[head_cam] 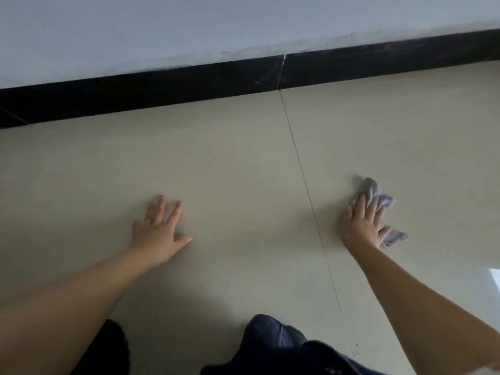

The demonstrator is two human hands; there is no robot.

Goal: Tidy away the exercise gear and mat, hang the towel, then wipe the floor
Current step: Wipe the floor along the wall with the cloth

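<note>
A crumpled grey cloth lies on the beige tiled floor right of a tile joint. My right hand lies flat on top of the cloth with its fingers straight and spread, pressing it to the floor; cloth shows beyond the fingertips and beside the thumb. My left hand rests palm down on the bare floor left of the joint, fingers spread, holding nothing. No exercise gear, mat or towel is in view.
A black skirting board runs along the foot of a pale wall beyond the hands. My knees in dark trousers are at the bottom edge. A bright reflection shows on the floor at the far right.
</note>
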